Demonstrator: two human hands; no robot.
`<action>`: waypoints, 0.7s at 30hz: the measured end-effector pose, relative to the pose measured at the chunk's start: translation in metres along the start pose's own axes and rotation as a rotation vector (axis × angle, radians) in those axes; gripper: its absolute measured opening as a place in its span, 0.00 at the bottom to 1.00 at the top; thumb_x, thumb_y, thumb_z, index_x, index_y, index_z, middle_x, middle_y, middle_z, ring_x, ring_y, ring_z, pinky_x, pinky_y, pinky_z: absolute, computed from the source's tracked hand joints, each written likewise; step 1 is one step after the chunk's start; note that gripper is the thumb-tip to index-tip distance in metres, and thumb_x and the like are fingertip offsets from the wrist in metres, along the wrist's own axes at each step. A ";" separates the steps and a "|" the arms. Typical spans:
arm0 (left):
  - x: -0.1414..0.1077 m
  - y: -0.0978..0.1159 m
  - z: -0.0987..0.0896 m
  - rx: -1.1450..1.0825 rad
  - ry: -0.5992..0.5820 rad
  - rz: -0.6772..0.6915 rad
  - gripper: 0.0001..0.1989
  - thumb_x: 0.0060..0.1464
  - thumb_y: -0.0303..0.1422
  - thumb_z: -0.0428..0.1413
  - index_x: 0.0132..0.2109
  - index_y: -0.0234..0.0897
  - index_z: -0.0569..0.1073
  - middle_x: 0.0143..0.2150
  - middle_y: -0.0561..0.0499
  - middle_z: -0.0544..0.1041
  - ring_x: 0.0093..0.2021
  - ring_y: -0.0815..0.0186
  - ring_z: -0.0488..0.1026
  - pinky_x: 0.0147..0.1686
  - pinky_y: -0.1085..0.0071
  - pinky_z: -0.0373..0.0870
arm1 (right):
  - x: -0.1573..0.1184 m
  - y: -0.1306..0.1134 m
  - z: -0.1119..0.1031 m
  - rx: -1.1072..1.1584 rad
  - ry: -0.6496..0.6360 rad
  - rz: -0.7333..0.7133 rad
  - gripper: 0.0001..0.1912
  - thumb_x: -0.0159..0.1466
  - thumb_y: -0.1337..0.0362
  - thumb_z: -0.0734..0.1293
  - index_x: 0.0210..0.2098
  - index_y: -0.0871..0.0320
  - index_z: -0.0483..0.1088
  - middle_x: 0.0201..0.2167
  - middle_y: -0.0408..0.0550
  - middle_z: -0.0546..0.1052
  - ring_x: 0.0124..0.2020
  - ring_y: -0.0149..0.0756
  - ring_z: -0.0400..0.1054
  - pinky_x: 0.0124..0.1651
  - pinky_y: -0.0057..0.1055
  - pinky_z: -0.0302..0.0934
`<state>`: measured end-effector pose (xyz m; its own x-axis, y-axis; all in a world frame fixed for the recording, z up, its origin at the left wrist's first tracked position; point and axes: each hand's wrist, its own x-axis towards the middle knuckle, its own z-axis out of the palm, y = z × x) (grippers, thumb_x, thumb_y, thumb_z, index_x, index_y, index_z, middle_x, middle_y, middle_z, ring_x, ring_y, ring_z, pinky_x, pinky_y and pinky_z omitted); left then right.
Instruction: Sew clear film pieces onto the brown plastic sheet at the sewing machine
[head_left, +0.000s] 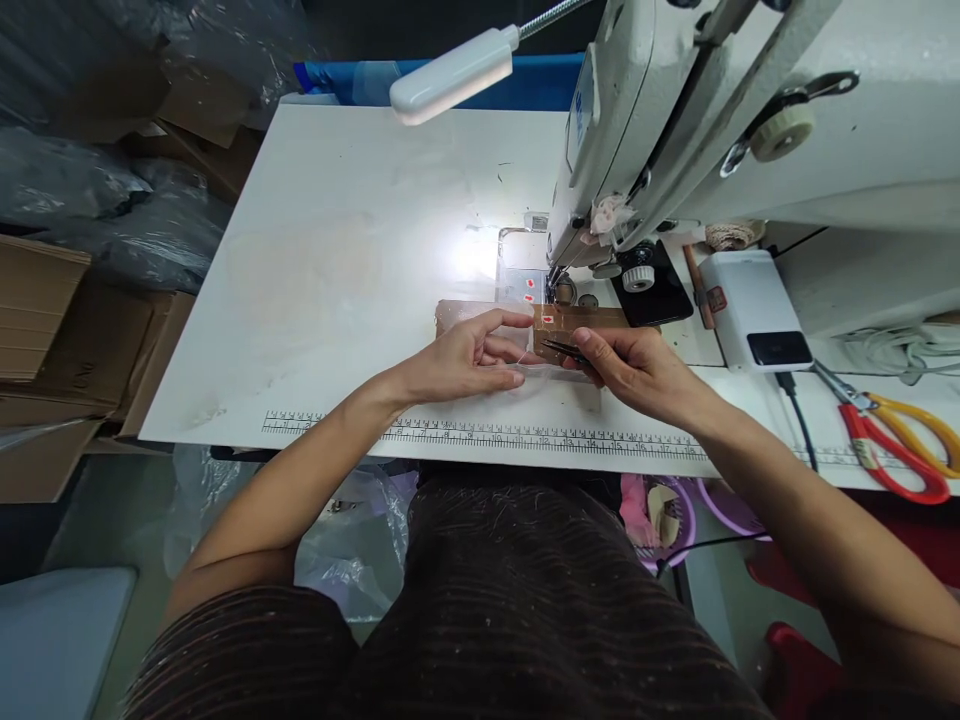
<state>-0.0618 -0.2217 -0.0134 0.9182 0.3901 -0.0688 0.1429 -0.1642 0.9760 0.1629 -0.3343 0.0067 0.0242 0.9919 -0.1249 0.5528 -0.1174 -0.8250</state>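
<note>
A sheer, pale piece of fabric [484, 313] lies in front of the sewing machine's needle area, over a brown strip [592, 317]. My left hand [469, 360] rests at the fabric, its thumb and fingers curved and apart; whether it pinches an edge or thread is too small to tell. Dark tweezers [564, 349] are held in my right hand [637, 368], their tips pointing left toward my left fingers. Small red-and-white marks [547, 320] show beside the needle and on the strip. The sewing machine [600, 150] stands just behind both hands.
On the right are a black phone [654, 285], a white power bank [754, 312] with a cable, and red and yellow scissors [892, 440]. A white lamp [454, 75] hangs above the table [300, 250]. A printed ruler [487, 436] runs along the front edge. Cardboard boxes [67, 350] stand left.
</note>
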 end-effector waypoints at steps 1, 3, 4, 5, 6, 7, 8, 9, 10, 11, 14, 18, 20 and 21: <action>0.000 0.000 0.001 0.038 0.009 0.020 0.32 0.60 0.40 0.61 0.66 0.34 0.61 0.53 0.38 0.79 0.40 0.67 0.79 0.38 0.70 0.76 | 0.000 -0.002 0.000 -0.031 -0.013 -0.011 0.35 0.68 0.34 0.55 0.24 0.58 0.67 0.19 0.41 0.62 0.21 0.28 0.53 0.24 0.30 0.46; 0.000 -0.001 0.003 0.096 0.032 0.060 0.30 0.60 0.38 0.60 0.66 0.36 0.63 0.57 0.38 0.76 0.46 0.65 0.78 0.43 0.67 0.77 | 0.001 -0.005 0.001 -0.087 -0.050 -0.028 0.37 0.68 0.33 0.53 0.26 0.58 0.70 0.18 0.41 0.63 0.20 0.29 0.53 0.25 0.30 0.47; 0.001 -0.001 0.004 0.107 0.044 0.076 0.29 0.60 0.37 0.60 0.65 0.36 0.64 0.59 0.38 0.75 0.50 0.63 0.77 0.45 0.66 0.77 | 0.001 -0.006 0.002 -0.109 -0.068 -0.032 0.37 0.68 0.33 0.52 0.28 0.59 0.71 0.18 0.41 0.63 0.20 0.29 0.54 0.26 0.30 0.47; 0.001 -0.001 0.005 0.107 0.056 0.086 0.28 0.59 0.35 0.60 0.64 0.36 0.66 0.60 0.39 0.74 0.54 0.61 0.76 0.47 0.65 0.77 | 0.002 -0.007 0.003 -0.131 -0.081 -0.034 0.37 0.69 0.34 0.52 0.30 0.59 0.73 0.18 0.41 0.64 0.20 0.29 0.54 0.26 0.30 0.47; 0.001 -0.001 0.006 0.097 0.062 0.086 0.27 0.58 0.34 0.60 0.64 0.36 0.67 0.61 0.39 0.73 0.57 0.59 0.74 0.49 0.63 0.77 | 0.002 -0.007 0.004 -0.151 -0.089 -0.034 0.37 0.69 0.34 0.52 0.32 0.59 0.75 0.18 0.41 0.65 0.20 0.29 0.54 0.26 0.30 0.47; 0.001 0.000 0.006 0.081 0.064 0.080 0.27 0.58 0.33 0.61 0.63 0.36 0.67 0.62 0.40 0.72 0.59 0.58 0.73 0.51 0.62 0.76 | 0.003 -0.007 0.006 -0.170 -0.092 -0.032 0.36 0.70 0.35 0.53 0.34 0.59 0.76 0.18 0.42 0.66 0.20 0.29 0.54 0.27 0.30 0.47; 0.001 0.000 0.007 0.061 0.062 0.067 0.27 0.57 0.32 0.61 0.63 0.36 0.68 0.62 0.40 0.72 0.60 0.58 0.72 0.53 0.60 0.76 | 0.003 -0.007 0.007 -0.188 -0.094 -0.032 0.35 0.70 0.37 0.53 0.35 0.59 0.77 0.19 0.42 0.66 0.20 0.29 0.54 0.27 0.30 0.47; 0.001 0.001 0.007 0.044 0.057 0.050 0.27 0.57 0.32 0.61 0.62 0.36 0.68 0.62 0.41 0.72 0.60 0.58 0.72 0.55 0.58 0.75 | 0.004 -0.007 0.010 -0.206 -0.096 -0.035 0.33 0.70 0.39 0.54 0.36 0.59 0.77 0.19 0.42 0.66 0.21 0.29 0.53 0.27 0.30 0.46; 0.002 0.001 0.008 0.026 0.054 0.034 0.27 0.57 0.32 0.61 0.62 0.36 0.68 0.63 0.41 0.72 0.60 0.58 0.72 0.56 0.56 0.74 | 0.005 -0.006 0.012 -0.220 -0.097 -0.041 0.32 0.71 0.40 0.54 0.35 0.59 0.76 0.20 0.42 0.66 0.21 0.29 0.53 0.28 0.31 0.46; 0.002 0.001 0.009 0.010 0.049 0.022 0.27 0.57 0.31 0.62 0.62 0.36 0.68 0.63 0.41 0.72 0.60 0.57 0.71 0.57 0.55 0.73 | 0.006 -0.006 0.015 -0.232 -0.095 -0.053 0.30 0.71 0.42 0.55 0.33 0.59 0.75 0.19 0.42 0.66 0.21 0.29 0.52 0.28 0.31 0.46; 0.002 0.000 0.009 -0.022 0.048 0.020 0.28 0.57 0.33 0.63 0.63 0.35 0.68 0.64 0.41 0.70 0.62 0.57 0.70 0.59 0.54 0.71 | 0.008 -0.004 0.021 -0.245 -0.057 -0.108 0.26 0.71 0.46 0.56 0.28 0.58 0.70 0.19 0.41 0.64 0.21 0.30 0.51 0.28 0.31 0.45; -0.006 0.009 -0.005 -0.004 -0.001 -0.006 0.35 0.56 0.36 0.64 0.68 0.38 0.63 0.60 0.42 0.74 0.57 0.59 0.73 0.52 0.63 0.74 | 0.004 0.002 0.013 -0.227 0.007 -0.119 0.26 0.71 0.44 0.57 0.26 0.57 0.68 0.20 0.42 0.66 0.22 0.30 0.54 0.28 0.31 0.47; -0.013 0.018 -0.015 0.001 -0.107 -0.052 0.36 0.58 0.36 0.63 0.69 0.39 0.61 0.54 0.43 0.78 0.45 0.66 0.76 0.42 0.70 0.74 | -0.003 0.009 0.002 -0.165 0.002 -0.084 0.27 0.70 0.42 0.58 0.27 0.57 0.71 0.22 0.44 0.70 0.23 0.31 0.59 0.28 0.31 0.51; -0.016 0.022 -0.021 0.000 -0.149 -0.064 0.35 0.59 0.36 0.63 0.70 0.40 0.61 0.52 0.44 0.79 0.39 0.69 0.75 0.37 0.73 0.72 | -0.006 0.013 -0.004 -0.115 0.001 -0.064 0.28 0.70 0.42 0.59 0.28 0.57 0.72 0.23 0.45 0.72 0.24 0.32 0.61 0.29 0.30 0.53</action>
<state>-0.0808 -0.2128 0.0130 0.9517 0.2615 -0.1607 0.2030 -0.1433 0.9686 0.1738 -0.3416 -0.0011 -0.0134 0.9972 -0.0738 0.6450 -0.0477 -0.7627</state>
